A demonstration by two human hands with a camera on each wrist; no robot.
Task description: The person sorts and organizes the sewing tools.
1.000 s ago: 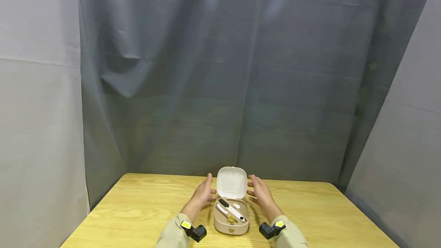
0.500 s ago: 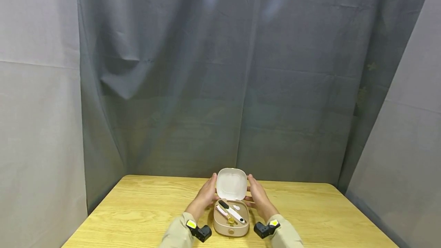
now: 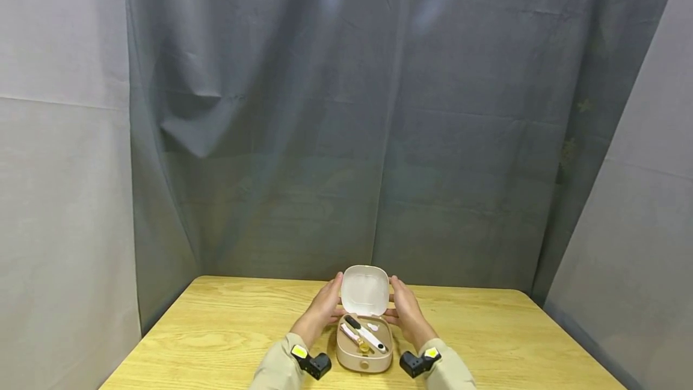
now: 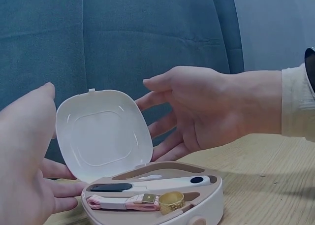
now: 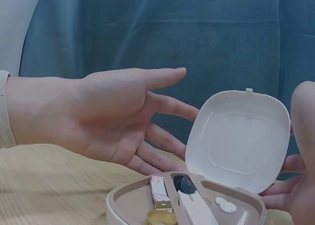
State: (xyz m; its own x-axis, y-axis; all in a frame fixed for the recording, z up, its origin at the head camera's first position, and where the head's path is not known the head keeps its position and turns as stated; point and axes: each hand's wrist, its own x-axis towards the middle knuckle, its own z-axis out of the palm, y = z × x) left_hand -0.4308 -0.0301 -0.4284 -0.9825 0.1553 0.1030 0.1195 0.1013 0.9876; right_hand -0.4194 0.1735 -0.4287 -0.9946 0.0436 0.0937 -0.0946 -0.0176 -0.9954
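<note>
A small beige sewing box stands on the table, its white lid raised upright at the back. My left hand is at the lid's left side and my right hand at its right, fingers extended, thumbs up. Some fingertips reach behind the lid's edges; whether they touch it I cannot tell. Inside the box lie a white tool with a black cap, a folded pink-and-white tape measure, a gold ring thimble and a small white rounded piece.
The box rests on a light wooden table. A grey curtain hangs behind the table's far edge, with pale cloth panels at both sides. Each wrist carries a black camera.
Both hands have moved inward to the lid's sides, from slightly apart one second ago. Over the last half second they hardly move. The box and its contents stay put.
</note>
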